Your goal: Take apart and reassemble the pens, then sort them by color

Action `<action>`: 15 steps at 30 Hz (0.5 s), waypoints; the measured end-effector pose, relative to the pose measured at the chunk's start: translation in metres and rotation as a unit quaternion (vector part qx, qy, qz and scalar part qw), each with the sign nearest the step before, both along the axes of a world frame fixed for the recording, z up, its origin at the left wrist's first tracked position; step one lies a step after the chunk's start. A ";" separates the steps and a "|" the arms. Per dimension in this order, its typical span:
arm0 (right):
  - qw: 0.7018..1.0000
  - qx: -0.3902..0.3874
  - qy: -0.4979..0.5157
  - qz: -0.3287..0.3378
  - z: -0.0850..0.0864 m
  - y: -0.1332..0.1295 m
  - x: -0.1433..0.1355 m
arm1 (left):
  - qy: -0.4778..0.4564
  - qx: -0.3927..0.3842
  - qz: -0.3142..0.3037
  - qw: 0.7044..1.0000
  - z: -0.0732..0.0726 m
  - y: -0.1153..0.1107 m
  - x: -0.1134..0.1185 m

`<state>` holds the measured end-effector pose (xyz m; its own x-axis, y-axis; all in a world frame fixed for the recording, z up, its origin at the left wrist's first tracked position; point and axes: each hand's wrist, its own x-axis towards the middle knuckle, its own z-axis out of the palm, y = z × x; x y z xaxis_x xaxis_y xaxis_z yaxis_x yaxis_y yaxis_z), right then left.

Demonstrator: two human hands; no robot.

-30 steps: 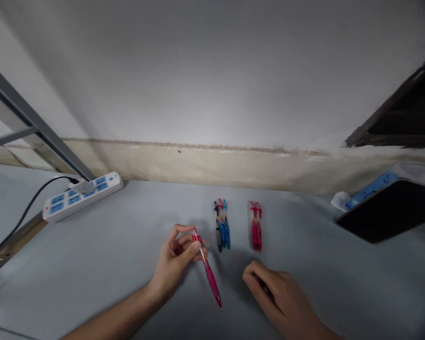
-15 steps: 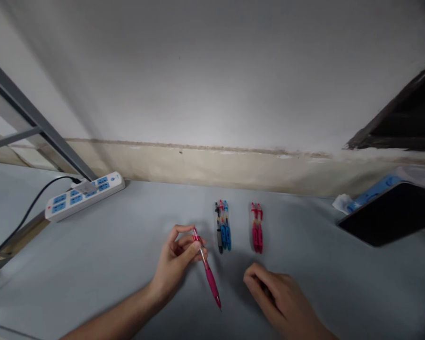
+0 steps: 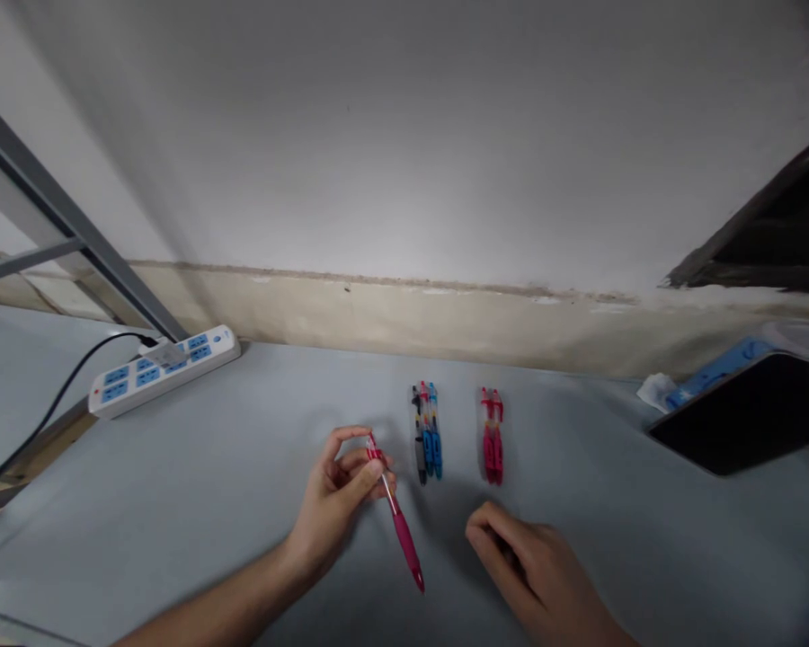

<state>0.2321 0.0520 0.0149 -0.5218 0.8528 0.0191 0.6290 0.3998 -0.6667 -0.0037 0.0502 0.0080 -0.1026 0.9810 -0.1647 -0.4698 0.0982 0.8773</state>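
Observation:
My left hand (image 3: 341, 490) is closed around the upper part of a pink-red retractable pen (image 3: 404, 539). The index fingertip touches the button end, and the thumb presses the barrel. The pen slants down to the right above the table, grip end lowest. My right hand (image 3: 532, 557) is curled in a loose fist near the table, with nothing visible in it. Beyond the hands lie three pens side by side: a black-and-grey pen (image 3: 420, 449), a blue pen with a red top (image 3: 427, 440) and a light-blue pen (image 3: 435, 440). To their right lie two pink-red pens (image 3: 493, 445).
A white power strip (image 3: 165, 368) with a plugged-in black cable stands at the back left by a metal frame (image 3: 108, 270). At the right, a dark-screened tablet (image 3: 748, 413) leans near a blue packet (image 3: 721, 368) and white tissue (image 3: 657, 392). A wall borders the grey table (image 3: 243, 485).
The thin point at the held pen's lower end no longer shows. Both hands keep nearly the same pose; the view has shifted very slightly.

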 end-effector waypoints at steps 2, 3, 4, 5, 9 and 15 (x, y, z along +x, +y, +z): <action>1.000 0.003 0.001 -0.002 -0.001 0.000 0.000 | -0.001 -0.001 0.003 1.000 0.001 0.000 0.000; 1.000 0.003 0.002 -0.003 -0.001 0.000 0.000 | -0.002 -0.002 0.005 1.000 0.002 0.001 0.000; 1.000 0.002 0.002 -0.003 -0.002 0.000 0.000 | -0.002 -0.005 0.007 1.000 0.002 0.001 0.000; 1.000 0.003 0.003 -0.004 -0.001 0.001 0.000 | -0.002 -0.008 0.009 1.000 0.003 0.002 0.000; 1.000 0.010 0.016 0.000 0.001 0.001 0.000 | 0.009 -0.017 0.011 1.000 0.001 0.005 -0.002; 1.000 0.010 0.017 0.003 0.002 -0.003 0.000 | 0.164 -0.012 -0.023 0.986 0.008 0.021 -0.006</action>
